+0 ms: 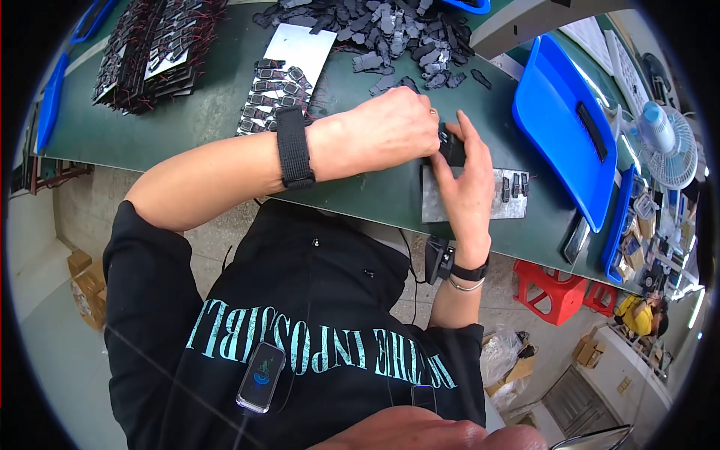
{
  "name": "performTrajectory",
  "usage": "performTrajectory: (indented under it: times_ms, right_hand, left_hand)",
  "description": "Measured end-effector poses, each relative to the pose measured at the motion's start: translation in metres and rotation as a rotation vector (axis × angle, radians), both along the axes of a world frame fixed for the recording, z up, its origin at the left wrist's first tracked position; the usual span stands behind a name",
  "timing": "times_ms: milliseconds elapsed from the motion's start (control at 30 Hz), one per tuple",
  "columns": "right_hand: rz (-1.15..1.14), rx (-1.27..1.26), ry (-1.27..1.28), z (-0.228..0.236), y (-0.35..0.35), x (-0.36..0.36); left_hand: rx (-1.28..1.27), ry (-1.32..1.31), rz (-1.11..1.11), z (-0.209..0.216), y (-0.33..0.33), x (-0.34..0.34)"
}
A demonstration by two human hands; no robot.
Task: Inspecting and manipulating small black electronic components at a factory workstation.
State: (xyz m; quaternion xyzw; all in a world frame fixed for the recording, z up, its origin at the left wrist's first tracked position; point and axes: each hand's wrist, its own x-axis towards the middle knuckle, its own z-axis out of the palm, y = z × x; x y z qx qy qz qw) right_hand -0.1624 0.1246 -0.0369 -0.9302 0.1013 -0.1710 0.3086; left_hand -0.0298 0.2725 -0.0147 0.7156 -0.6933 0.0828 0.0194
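Observation:
My left hand (382, 129) is closed, its back turned up and its fingertips hidden; it meets my right hand over the bench. My right hand (471, 180) curls its thumb and fingers round a small black plastic part (453, 152), partly covered by both hands. Under my right hand lies a grey metal plate (435, 204). Several small black rectangular pieces (514, 187) stand in a row at the plate's right end. Beyond my left wrist, a white board (301, 49) carries rows of small black parts with red wires (266, 97).
Loose black plastic pieces (397, 37) are heaped at the far middle of the green bench (225, 90). Stacked boards of wired parts (154, 52) stand far left. On the right sit a blue tray (555, 127) and a fan (667, 146). A red stool (547, 292) is below the bench.

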Motion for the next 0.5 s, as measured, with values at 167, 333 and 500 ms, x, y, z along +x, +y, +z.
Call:
performTrajectory:
  times_ms: [167,333,500]
  right_hand:
    - [-0.013,0.009,-0.026,-0.003,0.001,0.006]
    - [-0.043,0.148,0.06,-0.005,0.001,0.004]
    - [0.042,0.486,-0.083,0.004,0.016,-0.002]
  left_hand:
    - [-0.101,0.056,0.133,-0.009,-0.008,0.001]
    - [-0.198,0.236,0.097,-0.018,-0.007,0.009]
    - [-0.149,0.552,0.198,0.007,0.025,0.001]
